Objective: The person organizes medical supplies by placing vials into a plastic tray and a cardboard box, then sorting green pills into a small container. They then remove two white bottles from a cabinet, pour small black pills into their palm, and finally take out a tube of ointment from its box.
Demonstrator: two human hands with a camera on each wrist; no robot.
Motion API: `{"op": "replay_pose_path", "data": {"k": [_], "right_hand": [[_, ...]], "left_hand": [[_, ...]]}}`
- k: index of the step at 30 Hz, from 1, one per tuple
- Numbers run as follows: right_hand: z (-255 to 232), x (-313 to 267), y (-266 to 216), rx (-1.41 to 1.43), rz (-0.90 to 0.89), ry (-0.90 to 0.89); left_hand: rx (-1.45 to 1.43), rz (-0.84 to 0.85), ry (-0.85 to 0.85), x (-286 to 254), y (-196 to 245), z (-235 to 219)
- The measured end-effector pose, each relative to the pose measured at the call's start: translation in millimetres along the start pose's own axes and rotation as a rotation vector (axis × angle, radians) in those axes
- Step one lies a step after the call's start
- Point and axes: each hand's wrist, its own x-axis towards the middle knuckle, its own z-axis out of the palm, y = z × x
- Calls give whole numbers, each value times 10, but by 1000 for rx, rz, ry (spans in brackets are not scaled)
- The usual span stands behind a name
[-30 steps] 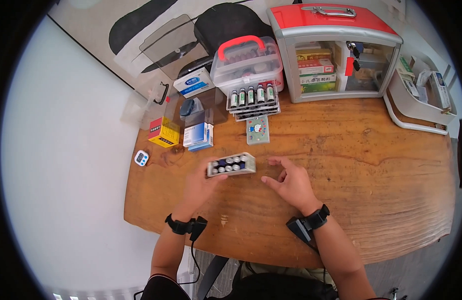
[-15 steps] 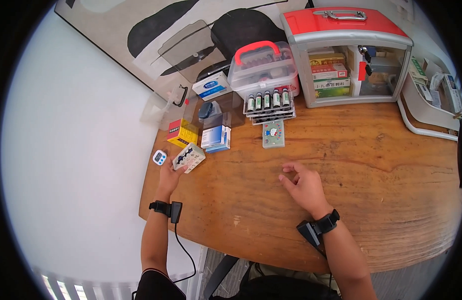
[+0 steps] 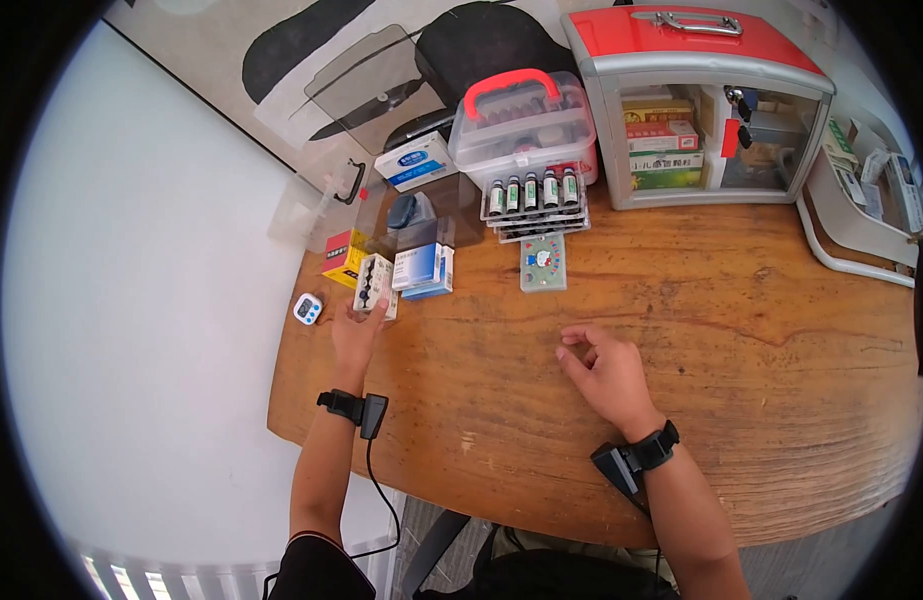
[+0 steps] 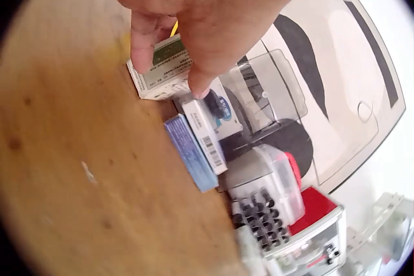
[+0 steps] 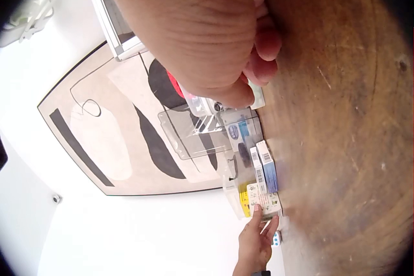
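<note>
My left hand [image 3: 356, 335] grips an open-topped white box of small vials [image 3: 375, 282] between thumb and fingers. The box stands between a yellow-and-red box [image 3: 342, 257] and the blue-and-white boxes [image 3: 421, 268], close beside both. In the left wrist view the thumb and fingers lie on either side of the vial box [image 4: 169, 72], covering part of it. Over the middle of the table my right hand [image 3: 613, 380] hangs loosely curled and holds nothing.
A white timer [image 3: 307, 308] lies left of the left hand. Behind stand a clear case with a red handle [image 3: 526, 135], racks of dark bottles [image 3: 534, 195] and a red-topped medicine cabinet [image 3: 701, 100]. A patterned small case [image 3: 543, 265] lies in front of the racks.
My left hand has carried the vial box from the middle of the table to the left, turned it, and brought it between the other boxes. The right hand has stayed about where it was.
</note>
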Motion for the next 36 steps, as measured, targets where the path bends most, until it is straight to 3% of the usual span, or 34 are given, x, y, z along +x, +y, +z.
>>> {"op": "replay_pose_path", "data": {"k": [1, 6, 10, 13, 14, 16, 20, 22, 23, 25, 26, 28, 32, 36], "right_hand": [[-3, 1, 14, -7, -11, 2], [10, 0, -1, 17, -16, 23], [32, 2, 34, -25, -30, 36], [46, -2, 85, -9, -70, 54], [36, 2, 71, -2, -36, 23], [58, -5, 81, -1, -72, 71], [60, -7, 91, 4, -56, 53], [68, 0, 139, -8, -78, 41], [75, 1, 139, -18, -71, 42], [-2, 2, 122, -32, -61, 46], [-47, 2, 118, -21, -48, 50], [80, 2, 140, -13, -55, 42], [44, -2, 94, 57, -82, 30], [70, -6, 188, 65, -103, 117]], "left_hand": [[-180, -8, -17, 0, -1, 50], [-233, 46, -32, 63, -137, 156], [-265, 141, -74, 337, -636, 114], [-319, 72, -25, -22, -272, 154], [-387, -3, -16, -76, -364, 169], [-570, 19, 206, -228, -694, 348], [-548, -16, 118, -934, -184, 573], [-483, 47, -35, -1323, 111, 731], [-510, 38, -41, -1473, 260, 805], [-535, -25, -261, -1715, 545, 962], [-571, -26, -277, -1790, 703, 1073], [-770, -182, -374, -1870, 988, 1311], [-903, -184, -557, -1756, 1119, 1765], [-788, -75, -526, -1727, 1147, 2001]]}}
